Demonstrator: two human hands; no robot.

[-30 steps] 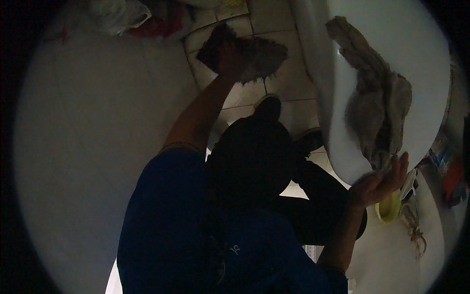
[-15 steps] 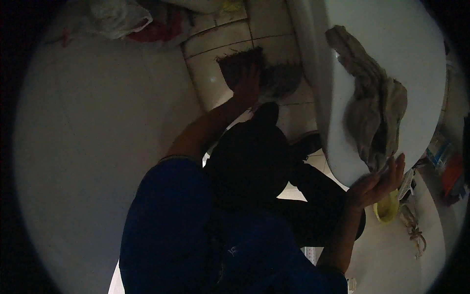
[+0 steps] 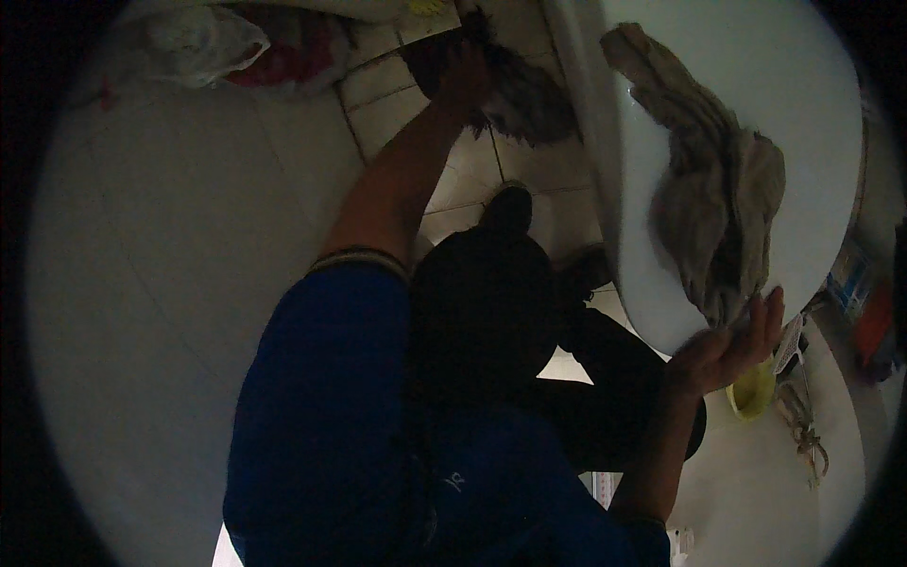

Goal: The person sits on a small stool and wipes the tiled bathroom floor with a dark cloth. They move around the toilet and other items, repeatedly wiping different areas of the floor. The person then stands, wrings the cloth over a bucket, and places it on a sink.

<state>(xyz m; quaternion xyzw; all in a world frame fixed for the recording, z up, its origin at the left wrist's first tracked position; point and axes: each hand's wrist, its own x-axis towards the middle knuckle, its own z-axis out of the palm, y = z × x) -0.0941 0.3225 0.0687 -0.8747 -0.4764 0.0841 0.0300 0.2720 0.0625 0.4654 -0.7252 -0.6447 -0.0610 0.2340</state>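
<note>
Stretched out ahead, my left hand (image 3: pixel 463 83) lies over a dark rag (image 3: pixel 531 97) with frayed edges on the tiled floor. Its fingers seem laid flat on the cloth, though the dim light blurs them. My right hand (image 3: pixel 726 354) rests at the near rounded end of a white glossy fixture (image 3: pixel 822 142), fingers stretched out and apart. A crumpled grey-brown cloth (image 3: pixel 704 189) drapes lengthwise over that fixture. Its near end lies right by my right fingers; whether they touch it I cannot tell.
At the far left sit a translucent plastic bag (image 3: pixel 203 47) and a red bag (image 3: pixel 288 47). On the right, below the fixture, are a yellow slipper-like thing (image 3: pixel 751 392) and a tangled cord-like bundle (image 3: pixel 803 430). A pale wall (image 3: pixel 170 312) borders my left side.
My left hand has slid farther away from me and slightly left, and the dark rag has shifted and bunched with it. My right hand has stayed at the fixture's end.
</note>
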